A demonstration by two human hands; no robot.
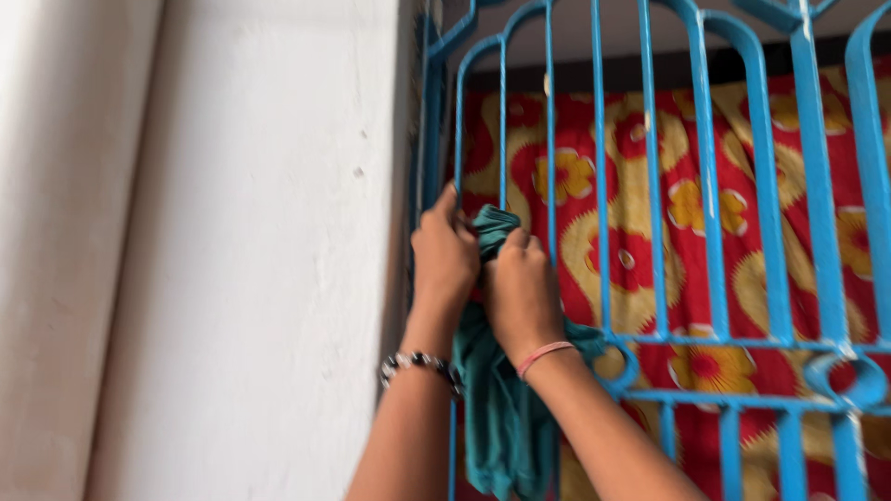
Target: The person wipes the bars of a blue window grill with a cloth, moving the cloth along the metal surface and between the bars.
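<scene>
Against the blue window grille [715,278], a teal cloth [497,408] is clenched by both the left hand [444,255] and right hand [522,289], its length hanging straight down below them.

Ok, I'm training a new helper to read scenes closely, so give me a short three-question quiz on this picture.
1. True or false: both hands grip the teal cloth against the blue metal grille.
2. Which wrist wears the dark beaded bracelet? A) left B) right
3. What hangs behind the grille?

Key:
1. True: the left hand and right hand bunch the cloth at a bar.
2. A; the right wrist has a thin pink band.
3. A red curtain with yellow flowers.
</scene>
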